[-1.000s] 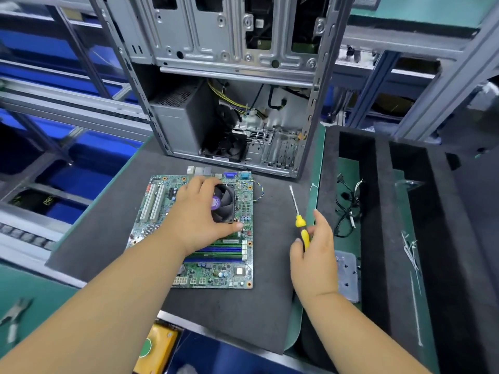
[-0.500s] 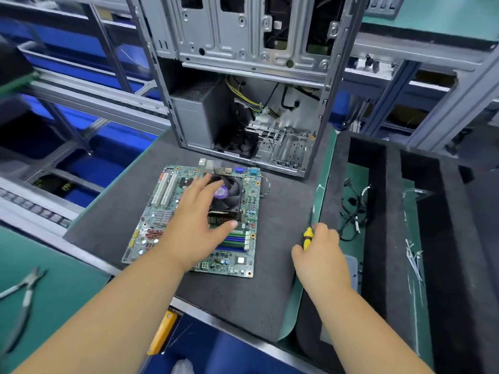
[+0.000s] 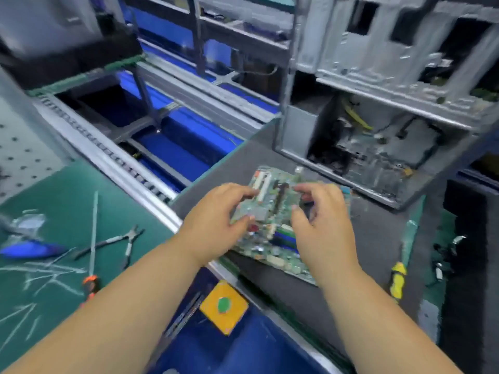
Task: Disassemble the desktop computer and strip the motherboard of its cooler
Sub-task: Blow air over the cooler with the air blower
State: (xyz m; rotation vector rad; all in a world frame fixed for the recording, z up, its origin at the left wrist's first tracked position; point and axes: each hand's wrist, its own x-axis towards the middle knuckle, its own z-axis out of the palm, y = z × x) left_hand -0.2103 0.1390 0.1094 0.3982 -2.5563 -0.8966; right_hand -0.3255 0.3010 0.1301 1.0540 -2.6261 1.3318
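flanking the motherboard: pliers left, yellow screwdriver right.

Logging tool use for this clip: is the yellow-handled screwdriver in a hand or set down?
Set down. The yellow-handled screwdriver lies at the mat's right edge, apart from both hands; the right hand is at the motherboard.

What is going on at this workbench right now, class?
A person is taking a desktop computer apart. Both hands are on the green motherboard, which sits on a grey mat in front of the opened computer case. The left hand grips the board's left side; the right hand curls its fingers over the cooler area, which is mostly hidden and blurred. A yellow screwdriver lies to the right, untouched. Pliers rest on the green mat to the left.
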